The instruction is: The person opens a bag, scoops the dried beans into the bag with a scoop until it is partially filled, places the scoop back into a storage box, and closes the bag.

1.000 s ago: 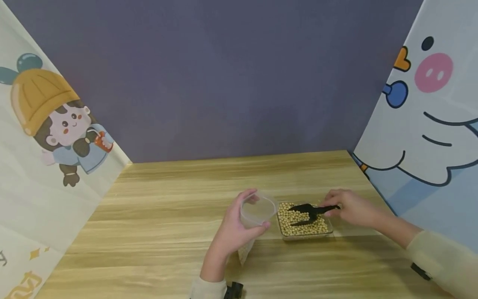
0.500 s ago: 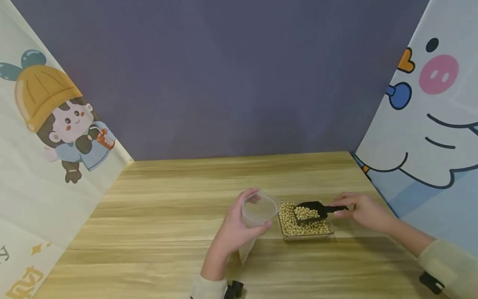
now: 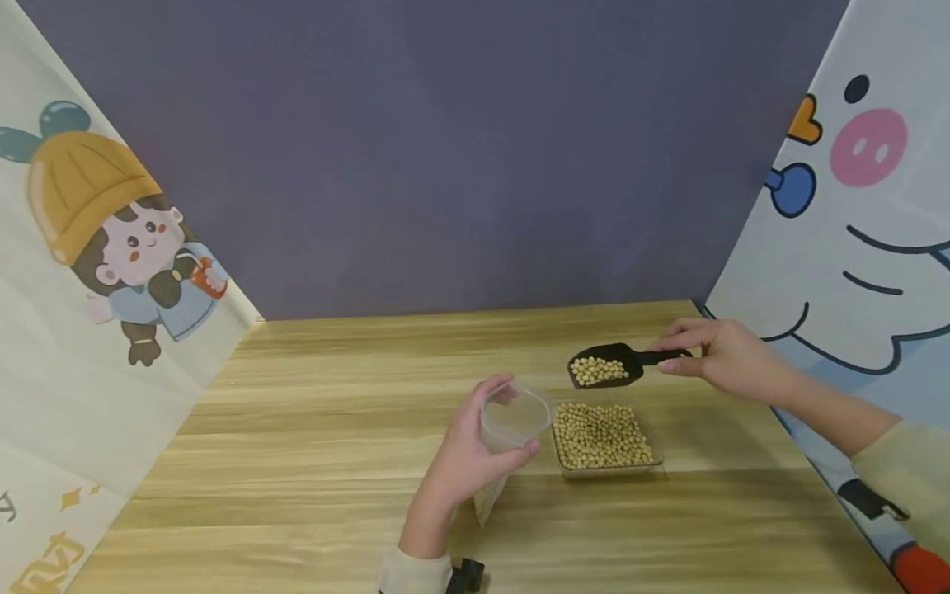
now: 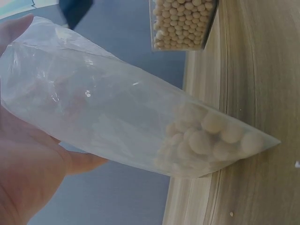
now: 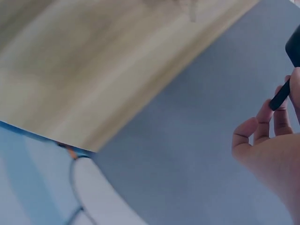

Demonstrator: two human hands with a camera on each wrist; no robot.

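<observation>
My right hand (image 3: 727, 356) pinches the handle of a black scoop (image 3: 631, 356) loaded with soybeans (image 3: 596, 371), raised above and behind a clear box. That box (image 3: 610, 472) sits on the table, filled with soybeans, with a shallow hollow in their middle. Left of it, my left hand (image 3: 475, 450) holds a clear plastic bag (image 3: 517, 412), thumb and fingers around its wide mouth. The left wrist view shows the bag (image 4: 112, 108) tapering to a pointed tip with some soybeans (image 4: 211, 138) in it. In the right wrist view the scoop handle (image 5: 280, 96) lies between thumb and fingers.
The wood-grain table (image 3: 334, 396) ends at a dark grey-blue back wall (image 3: 475, 165). Printed cartoon panels stand on the left (image 3: 74, 371) and right (image 3: 876, 247). Something red (image 3: 920, 569) shows at the lower right corner.
The scoop has come up out of the box of soybeans, now carrying some, and my right hand has risen away from the box. My left hand and the bag have barely moved.
</observation>
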